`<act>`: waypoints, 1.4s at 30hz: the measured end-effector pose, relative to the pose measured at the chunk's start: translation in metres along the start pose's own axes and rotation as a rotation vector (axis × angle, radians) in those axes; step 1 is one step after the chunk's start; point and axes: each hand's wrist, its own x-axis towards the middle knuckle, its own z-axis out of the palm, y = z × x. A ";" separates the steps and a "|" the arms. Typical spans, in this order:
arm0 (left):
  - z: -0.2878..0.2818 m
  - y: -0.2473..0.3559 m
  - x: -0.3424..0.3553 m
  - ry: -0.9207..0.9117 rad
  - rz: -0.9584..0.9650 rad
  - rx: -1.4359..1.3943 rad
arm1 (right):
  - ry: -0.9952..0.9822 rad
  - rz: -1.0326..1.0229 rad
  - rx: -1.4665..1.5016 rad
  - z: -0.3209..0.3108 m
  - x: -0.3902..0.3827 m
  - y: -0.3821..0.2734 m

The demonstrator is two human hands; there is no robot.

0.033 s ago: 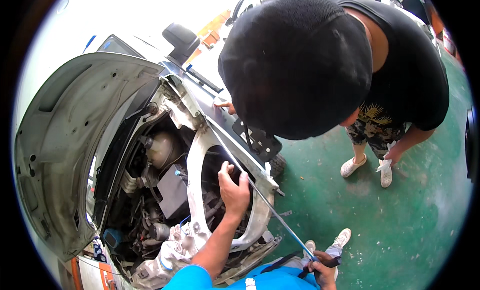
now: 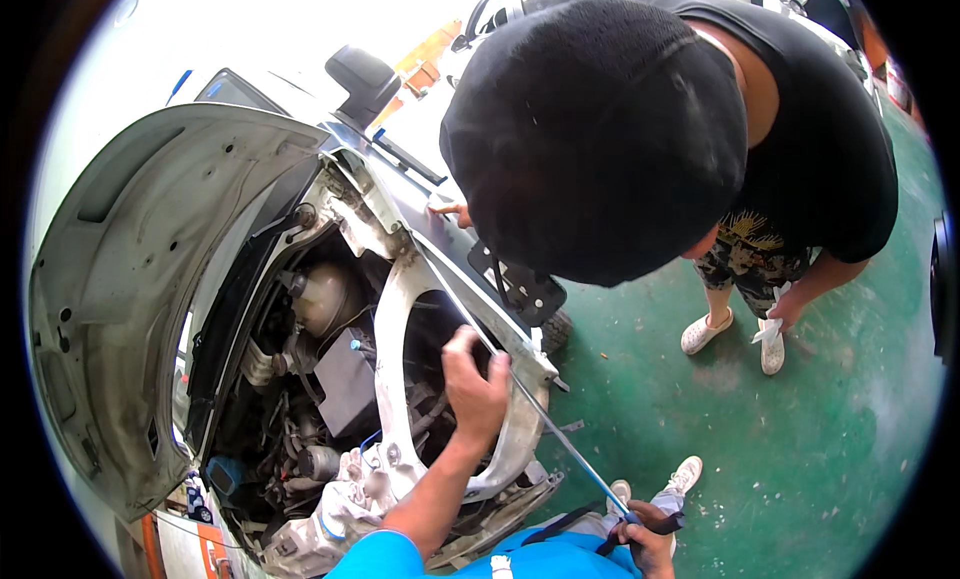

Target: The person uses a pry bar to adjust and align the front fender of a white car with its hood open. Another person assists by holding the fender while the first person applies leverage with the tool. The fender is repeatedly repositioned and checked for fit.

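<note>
A long thin metal rod (image 2: 565, 443) slants from the fender's inner edge at the far end down to my right. My right hand (image 2: 652, 551) is closed around its near end, where a blue section and a black strap show. My left hand (image 2: 476, 394) hovers beside the rod's middle, over the round opening in the white body panel (image 2: 392, 364). Its fingers are bent and apart from the thumb, and the thumb tip is close to the rod; whether they touch I cannot tell. The rod's far tip lies near the fender (image 2: 480, 291).
The raised hood (image 2: 120, 279) stands at the left above the engine bay, with a coolant tank (image 2: 328, 299) and a grey box (image 2: 347, 384). Across the fender a co-worker in a black cap (image 2: 600, 139) leans in, one hand on the fender. Green floor (image 2: 640, 379) lies right.
My left hand has shifted slightly right and down along the rod. The co-worker's head has moved a little right. My right hand and the rod look the same.
</note>
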 end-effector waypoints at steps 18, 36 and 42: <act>0.007 0.163 -0.139 -1.474 0.492 -0.667 | -0.148 0.043 -0.043 -0.002 -0.007 -0.011; 0.006 0.177 -0.207 -1.366 0.249 -0.814 | -0.128 0.076 -0.047 0.006 -0.005 -0.015; 0.014 0.181 -0.192 -1.610 -0.113 -0.930 | -0.122 0.078 -0.049 0.005 -0.006 -0.015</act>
